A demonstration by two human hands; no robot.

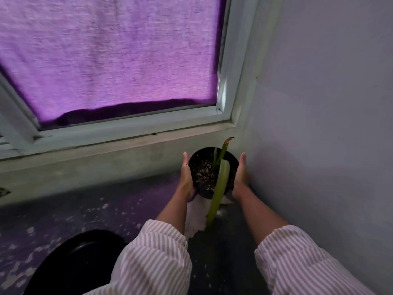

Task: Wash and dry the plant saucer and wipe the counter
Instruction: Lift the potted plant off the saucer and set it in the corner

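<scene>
A black plant pot (204,175) filled with dark soil stands in the corner below the window, a long green leaf (219,188) drooping out of it toward me. My left hand (187,177) cups the pot's left side and my right hand (241,177) cups its right side. Under the pot's near edge lies something white (196,218) on the dark counter (106,209). A black round saucer (78,262) rests on the counter at the lower left, partly hidden by my striped left sleeve.
A window with a purple curtain (106,56) fills the top. A pale wall (319,124) closes the right side. The counter shows pale flaky patches (32,252) across its left half. A concrete sill (95,167) runs behind the counter.
</scene>
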